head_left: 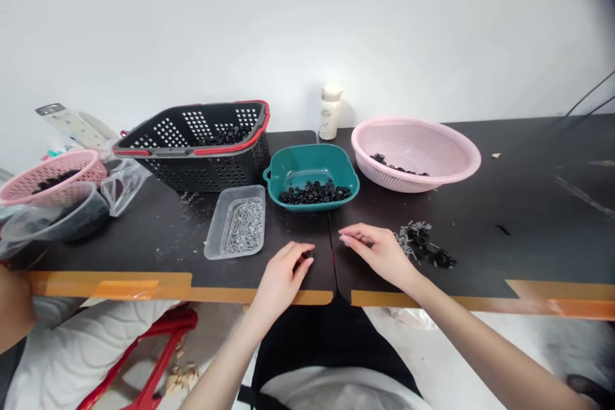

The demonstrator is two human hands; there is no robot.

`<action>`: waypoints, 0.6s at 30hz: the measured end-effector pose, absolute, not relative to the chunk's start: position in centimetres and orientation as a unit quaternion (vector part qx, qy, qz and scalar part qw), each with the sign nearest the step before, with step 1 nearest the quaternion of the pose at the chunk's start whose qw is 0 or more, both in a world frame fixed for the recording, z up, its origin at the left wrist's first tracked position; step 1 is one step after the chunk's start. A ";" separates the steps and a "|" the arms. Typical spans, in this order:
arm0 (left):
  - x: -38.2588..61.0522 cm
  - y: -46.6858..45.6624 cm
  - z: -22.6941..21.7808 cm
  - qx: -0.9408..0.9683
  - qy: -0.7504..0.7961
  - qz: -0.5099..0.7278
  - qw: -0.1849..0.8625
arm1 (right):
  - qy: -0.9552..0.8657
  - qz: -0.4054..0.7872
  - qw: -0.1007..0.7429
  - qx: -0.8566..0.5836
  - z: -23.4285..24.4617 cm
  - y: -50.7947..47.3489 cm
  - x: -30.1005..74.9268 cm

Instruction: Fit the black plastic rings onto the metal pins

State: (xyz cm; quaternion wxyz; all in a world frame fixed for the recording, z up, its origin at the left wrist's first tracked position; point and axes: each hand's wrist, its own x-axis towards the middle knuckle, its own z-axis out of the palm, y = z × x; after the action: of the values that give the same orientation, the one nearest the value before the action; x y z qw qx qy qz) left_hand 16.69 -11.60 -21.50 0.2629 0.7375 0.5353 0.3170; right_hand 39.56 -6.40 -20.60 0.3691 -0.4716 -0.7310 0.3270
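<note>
My left hand (284, 272) rests on the black table (528, 218) near its front edge, fingers pinched on a small black part (307, 255). My right hand (377, 250) lies just to its right, fingers curled in a pinch on something too small to make out. A small pile of black parts and grey screws (423, 245) sits right beside the right hand. Ahead of both hands stands a teal bowl (311, 173) holding black parts. A clear tray of silver screws (237, 222) lies to the left of the left hand.
A pink colander (416, 152) with a few black parts stands at the back right, a black basket with red rim (202, 141) at the back left, a white bottle (330, 112) by the wall. Another pink basket (48, 173) and a dark bowl (62, 214) sit far left, near another person's arm (14, 307).
</note>
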 end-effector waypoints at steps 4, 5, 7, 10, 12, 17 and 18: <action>16.6 -11.7 -22.2 0.720 0.545 0.331 0.274 | -0.712 0.324 0.374 -0.499 -21.4 -7.3 39.7; 16.5 -11.7 -22.1 0.716 0.547 0.333 0.278 | -0.706 0.317 0.384 -0.504 -21.1 -8.0 39.6; 16.4 -11.8 -22.1 0.709 0.547 0.340 0.287 | -0.705 0.308 0.410 -0.489 -20.6 -10.3 39.2; 16.3 -11.8 -22.1 0.700 0.545 0.352 0.300 | -0.762 0.381 0.361 -0.379 -21.9 -14.7 38.1; 16.2 -11.7 -22.0 0.696 0.542 0.355 0.308 | -0.798 0.453 0.237 -0.320 -25.0 -16.9 37.2; 16.1 -11.7 -21.9 0.689 0.543 0.357 0.322 | -0.780 0.390 0.193 -0.450 -34.0 -15.5 34.3; 16.1 -11.8 -21.8 0.690 0.543 0.355 0.321 | -0.775 0.381 0.202 -0.461 -34.8 -14.5 33.5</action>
State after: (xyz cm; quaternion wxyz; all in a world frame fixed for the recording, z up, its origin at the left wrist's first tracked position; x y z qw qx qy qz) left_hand 16.07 -11.77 -21.83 0.3205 0.6896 0.5435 0.3554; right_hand 33.52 -14.54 -34.85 0.2018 -0.4612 -0.7753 0.3814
